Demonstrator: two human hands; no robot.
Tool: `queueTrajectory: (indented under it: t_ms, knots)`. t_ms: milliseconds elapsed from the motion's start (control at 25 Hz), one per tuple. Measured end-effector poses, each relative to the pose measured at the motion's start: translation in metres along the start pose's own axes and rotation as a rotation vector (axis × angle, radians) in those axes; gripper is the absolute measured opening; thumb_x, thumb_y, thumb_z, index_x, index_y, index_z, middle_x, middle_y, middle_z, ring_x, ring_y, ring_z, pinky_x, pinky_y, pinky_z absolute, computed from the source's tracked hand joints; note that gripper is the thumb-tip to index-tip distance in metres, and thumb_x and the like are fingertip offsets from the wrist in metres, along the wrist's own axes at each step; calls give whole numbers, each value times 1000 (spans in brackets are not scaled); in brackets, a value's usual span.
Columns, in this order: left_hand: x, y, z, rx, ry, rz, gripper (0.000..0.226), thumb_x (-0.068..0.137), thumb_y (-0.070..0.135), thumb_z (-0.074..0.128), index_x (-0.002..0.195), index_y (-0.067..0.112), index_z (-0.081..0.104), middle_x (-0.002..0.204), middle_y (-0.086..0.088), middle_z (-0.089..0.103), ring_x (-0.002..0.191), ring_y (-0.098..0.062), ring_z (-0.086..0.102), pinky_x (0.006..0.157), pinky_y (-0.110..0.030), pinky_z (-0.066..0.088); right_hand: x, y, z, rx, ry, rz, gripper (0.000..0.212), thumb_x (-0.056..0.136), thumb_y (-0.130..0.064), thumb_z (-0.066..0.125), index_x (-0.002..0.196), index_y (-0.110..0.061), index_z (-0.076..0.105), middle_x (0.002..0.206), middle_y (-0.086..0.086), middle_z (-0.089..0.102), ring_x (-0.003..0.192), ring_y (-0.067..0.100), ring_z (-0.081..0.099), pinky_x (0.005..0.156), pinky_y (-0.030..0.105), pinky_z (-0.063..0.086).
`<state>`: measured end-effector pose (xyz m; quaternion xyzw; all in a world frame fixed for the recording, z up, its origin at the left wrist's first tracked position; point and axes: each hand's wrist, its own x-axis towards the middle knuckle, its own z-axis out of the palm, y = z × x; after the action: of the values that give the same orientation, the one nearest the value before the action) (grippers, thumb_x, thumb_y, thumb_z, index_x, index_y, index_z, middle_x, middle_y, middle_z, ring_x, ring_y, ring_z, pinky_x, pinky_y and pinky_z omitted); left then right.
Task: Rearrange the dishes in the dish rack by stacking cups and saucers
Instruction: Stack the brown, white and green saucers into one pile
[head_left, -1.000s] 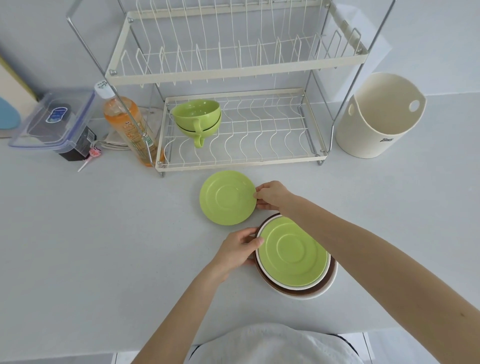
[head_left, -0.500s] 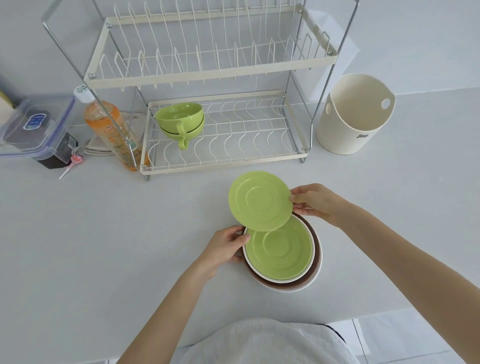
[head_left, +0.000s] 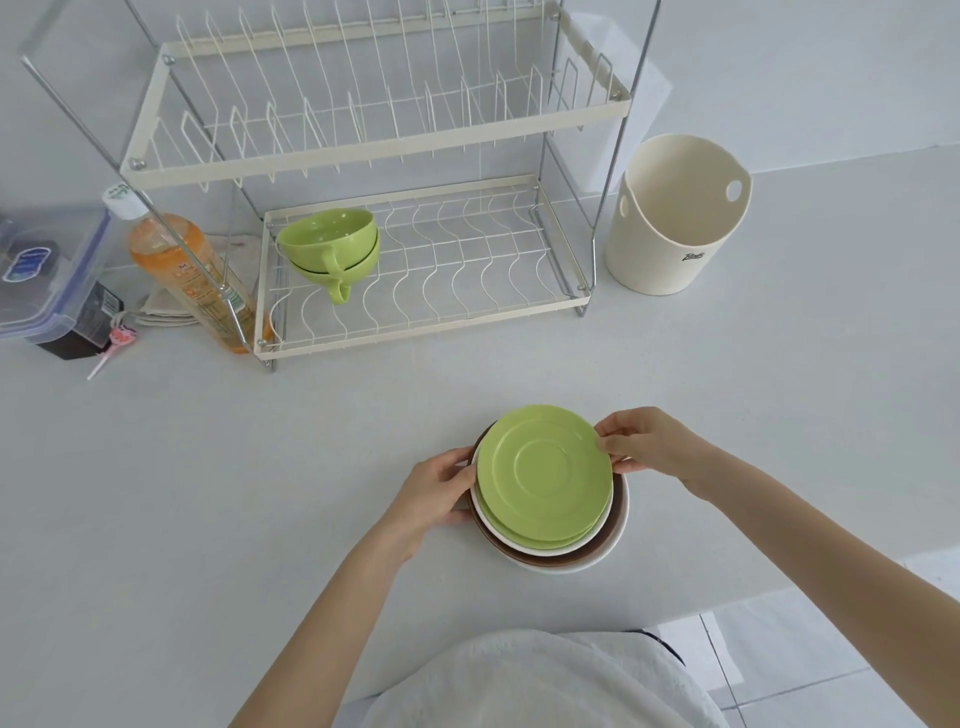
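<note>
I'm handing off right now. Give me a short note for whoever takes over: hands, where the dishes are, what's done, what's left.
Right hand: pinching the far-right rim of the top green saucer, tilted over the pile.
Left hand: steadying the plate stack at its left edge.
Done: two green cups nested on the rack's lower tier; a second green saucer already on the stack.
Left: seat the top saucer, then return the stack to the rack.

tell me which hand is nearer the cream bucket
Right. The right hand is at the saucer stack's right edge, below the cream bucket. The left hand is on the stack's far side, farther off.
</note>
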<state>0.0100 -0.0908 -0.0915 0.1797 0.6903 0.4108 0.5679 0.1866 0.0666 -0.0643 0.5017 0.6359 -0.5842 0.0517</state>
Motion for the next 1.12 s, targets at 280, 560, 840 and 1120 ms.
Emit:
queueTrajectory:
  t_ms: [280, 560, 840, 1120]
  knots:
    - [-3, 3, 1, 11, -1, -14, 32, 95, 20, 44, 126, 22, 52, 100, 1, 64, 78, -6, 63, 61, -15, 55, -8, 3, 7, -336, 193, -177, 11, 85, -12, 56, 86, -20, 64, 79, -6, 62, 62, 7, 59, 61, 13, 46]
    - [-3, 7, -6, 34, -88, -51, 31, 95, 27, 42, 122, 19, 56, 101, 3, 66, 87, -8, 64, 67, -19, 55, -13, 13, 11, -365, 273, -226, 24, 85, -27, 61, 108, -21, 65, 94, -4, 54, 88, 15, 58, 78, 22, 40]
    - [-4, 8, -4, 64, -75, -62, 36, 93, 20, 49, 129, 18, 49, 101, 1, 63, 80, -10, 64, 58, -17, 57, -13, 22, 13, -141, 117, 67, 52, 88, -41, 54, 134, -19, 44, 116, 7, 57, 103, 21, 57, 77, 29, 57]
    - [-5, 13, -1, 207, -38, 3, 40, 94, 17, 46, 133, 21, 46, 112, -7, 61, 93, -17, 61, 72, -24, 55, -7, 16, 22, -138, 141, 17, 36, 92, -32, 48, 121, -16, 60, 106, 19, 68, 93, 28, 68, 77, 35, 60]
